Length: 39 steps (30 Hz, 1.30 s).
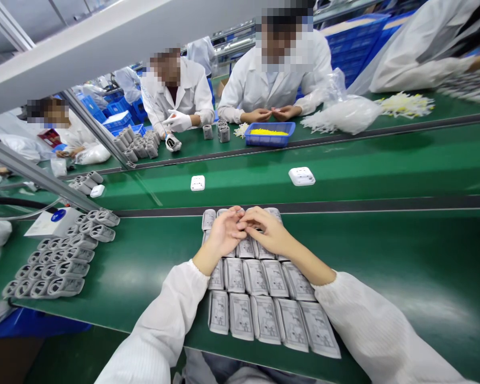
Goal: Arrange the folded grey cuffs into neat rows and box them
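Note:
Rows of flat grey printed cuffs [267,319] lie on the green bench in front of me. Over the far rows, my left hand [226,234] is turned partly palm up, its fingers bent in toward the other hand. My right hand [269,230] comes in from the right, palm down, with thumb and fingers drawn together. The fingertips of both hands meet just above the cuffs. Whatever is between them is too small or hidden to make out. Both hands partly cover the far cuffs.
Looped grey cuffs [70,261] stand stacked on the left, near a white box [53,221]. White square devices [302,176] sit on the green conveyor [384,170]. Across it, people in white coats work by a blue tray [270,140] of yellow pieces. A metal frame [80,112] rises at left.

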Available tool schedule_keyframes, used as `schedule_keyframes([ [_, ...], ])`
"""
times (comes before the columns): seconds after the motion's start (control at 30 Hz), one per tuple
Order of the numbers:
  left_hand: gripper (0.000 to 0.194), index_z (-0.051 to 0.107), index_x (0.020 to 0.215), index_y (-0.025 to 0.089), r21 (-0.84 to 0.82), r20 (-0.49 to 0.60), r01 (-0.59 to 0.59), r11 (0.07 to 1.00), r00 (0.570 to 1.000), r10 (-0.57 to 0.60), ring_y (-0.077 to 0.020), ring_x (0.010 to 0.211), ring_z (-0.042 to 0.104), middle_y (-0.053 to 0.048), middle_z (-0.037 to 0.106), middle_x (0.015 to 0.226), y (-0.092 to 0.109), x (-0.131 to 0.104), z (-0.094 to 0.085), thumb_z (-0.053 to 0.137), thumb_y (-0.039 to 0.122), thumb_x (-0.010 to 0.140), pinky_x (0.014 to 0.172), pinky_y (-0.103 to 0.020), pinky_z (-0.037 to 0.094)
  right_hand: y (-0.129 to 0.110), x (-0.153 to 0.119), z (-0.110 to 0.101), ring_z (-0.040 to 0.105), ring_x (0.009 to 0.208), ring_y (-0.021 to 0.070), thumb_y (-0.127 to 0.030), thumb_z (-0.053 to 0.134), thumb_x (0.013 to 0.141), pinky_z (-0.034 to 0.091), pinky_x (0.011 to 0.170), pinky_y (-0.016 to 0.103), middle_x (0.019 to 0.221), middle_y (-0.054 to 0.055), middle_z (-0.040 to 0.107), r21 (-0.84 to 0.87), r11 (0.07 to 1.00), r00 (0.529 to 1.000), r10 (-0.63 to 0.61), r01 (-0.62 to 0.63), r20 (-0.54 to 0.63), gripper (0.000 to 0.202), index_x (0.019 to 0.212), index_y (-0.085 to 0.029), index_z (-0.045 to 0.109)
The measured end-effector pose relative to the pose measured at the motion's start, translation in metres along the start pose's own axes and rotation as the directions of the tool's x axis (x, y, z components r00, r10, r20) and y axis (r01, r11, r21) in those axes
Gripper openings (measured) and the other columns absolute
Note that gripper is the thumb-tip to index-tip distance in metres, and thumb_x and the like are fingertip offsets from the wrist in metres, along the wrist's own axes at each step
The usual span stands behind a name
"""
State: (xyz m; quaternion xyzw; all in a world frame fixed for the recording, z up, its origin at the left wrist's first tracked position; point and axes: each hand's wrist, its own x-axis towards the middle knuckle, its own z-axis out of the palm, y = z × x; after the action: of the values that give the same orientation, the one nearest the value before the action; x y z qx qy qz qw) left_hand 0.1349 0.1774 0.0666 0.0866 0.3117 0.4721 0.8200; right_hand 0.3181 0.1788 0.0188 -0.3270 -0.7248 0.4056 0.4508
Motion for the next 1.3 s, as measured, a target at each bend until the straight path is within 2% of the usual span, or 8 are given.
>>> schedule_keyframes([
  [0.27, 0.015, 0.072, 0.099, 0.016, -0.014, -0.004, 0.007, 1.0, 1.0, -0.008, -0.0047, 0.053, 0.051, -0.002, 0.069, 0.086, 0.001, 0.001, -0.001, 0.073, 0.01, 0.085, 0.039, -0.011, 0.027, -0.003, 0.001, 0.0, 0.075, 0.109, 0.0284, -0.051, 0.073, 0.108, 0.069, 0.091, 0.049, 0.116, 0.012, 0.071, -0.019, 1.0, 1.0, 0.018, -0.018, -0.005, 0.025, 0.112, -0.028, 0.083],
  [0.53, 0.02, 0.072, 0.099, 0.017, 0.005, 0.019, 0.005, 1.0, 1.0, -0.005, -0.006, 0.056, 0.051, -0.001, 0.069, 0.086, 0.0, 0.003, -0.003, 0.079, 0.012, 0.081, 0.042, -0.013, 0.024, 0.001, 0.0, 0.0, 0.077, 0.109, 0.0273, -0.031, 0.069, 0.105, 0.071, 0.089, 0.047, 0.118, 0.012, 0.072, -0.058, 0.998, 1.0, -0.009, 0.007, -0.03, 0.014, 0.11, -0.027, 0.082],
  [0.8, 0.027, 0.073, 0.099, 0.016, 0.01, 0.04, 0.007, 1.0, 0.999, -0.007, -0.0087, 0.059, 0.058, -0.003, 0.073, 0.089, -0.009, 0.003, -0.008, 0.083, 0.015, 0.074, 0.044, -0.017, 0.027, 0.016, -0.009, 0.0, 0.08, 0.104, 0.0273, -0.028, 0.07, 0.101, 0.071, 0.084, 0.043, 0.113, 0.01, 0.076, -0.183, 0.979, 0.992, -0.106, 0.092, -0.065, 0.012, 0.108, -0.029, 0.079],
  [0.93, 0.026, 0.073, 0.099, 0.017, 0.051, 0.053, -0.009, 0.999, 0.999, 0.006, -0.012, 0.062, 0.066, -0.005, 0.075, 0.093, -0.011, 0.006, -0.012, 0.082, 0.018, 0.075, 0.046, -0.019, 0.033, 0.023, -0.01, -0.001, 0.079, 0.095, 0.0256, -0.031, 0.071, 0.1, 0.068, 0.075, 0.039, 0.111, 0.01, 0.077, -0.194, 0.977, 0.992, -0.1, 0.083, -0.082, 0.009, 0.107, -0.028, 0.077],
  [1.0, 0.027, 0.073, 0.102, 0.018, 0.096, 0.065, -0.047, 0.994, 0.997, 0.041, -0.0154, 0.071, 0.074, -0.008, 0.079, 0.105, -0.012, 0.006, -0.013, 0.08, 0.021, 0.076, 0.048, -0.02, 0.037, 0.02, -0.01, 0.0, 0.079, 0.091, 0.0255, -0.033, 0.072, 0.101, 0.066, 0.074, 0.039, 0.106, 0.009, 0.078, -0.213, 0.975, 0.992, -0.083, 0.06, -0.098, 0.007, 0.103, -0.028, 0.076],
  [1.07, 0.032, 0.074, 0.11, 0.019, 0.161, 0.096, -0.114, 0.98, 0.99, 0.1, -0.0202, 0.085, 0.082, -0.013, 0.082, 0.128, -0.014, 0.005, -0.013, 0.08, 0.026, 0.079, 0.051, -0.021, 0.04, 0.015, -0.009, 0.001, 0.079, 0.089, 0.0257, -0.035, 0.071, 0.101, 0.065, 0.074, 0.04, 0.101, 0.008, 0.079, -0.223, 0.975, 0.99, -0.046, 0.016, -0.131, 0.008, 0.103, -0.028, 0.075],
  [1.17, 0.045, 0.072, 0.124, 0.021, 0.28, 0.163, -0.252, 0.926, 0.963, 0.213, -0.0272, 0.104, 0.086, -0.018, 0.072, 0.16, -0.017, 0.003, -0.015, 0.084, 0.035, 0.083, 0.053, -0.022, 0.039, 0.009, -0.006, 0.003, 0.079, 0.086, 0.026, -0.037, 0.072, 0.102, 0.064, 0.075, 0.041, 0.1, 0.007, 0.081, -0.207, 0.978, 0.984, 0.004, -0.041, -0.18, 0.012, 0.106, -0.027, 0.075],
  [1.3, 0.056, 0.073, 0.131, 0.018, 0.398, 0.248, -0.332, 0.855, 0.936, 0.249, -0.0342, 0.116, 0.087, -0.022, 0.065, 0.171, -0.021, 0.002, -0.018, 0.088, 0.044, 0.083, 0.055, -0.022, 0.044, 0.006, -0.003, 0.003, 0.078, 0.091, 0.0282, -0.043, 0.071, 0.104, 0.06, 0.081, 0.043, 0.095, 0.007, 0.081, -0.279, 0.96, 0.986, -0.036, -0.012, -0.166, 0.018, 0.097, -0.027, 0.076],
])
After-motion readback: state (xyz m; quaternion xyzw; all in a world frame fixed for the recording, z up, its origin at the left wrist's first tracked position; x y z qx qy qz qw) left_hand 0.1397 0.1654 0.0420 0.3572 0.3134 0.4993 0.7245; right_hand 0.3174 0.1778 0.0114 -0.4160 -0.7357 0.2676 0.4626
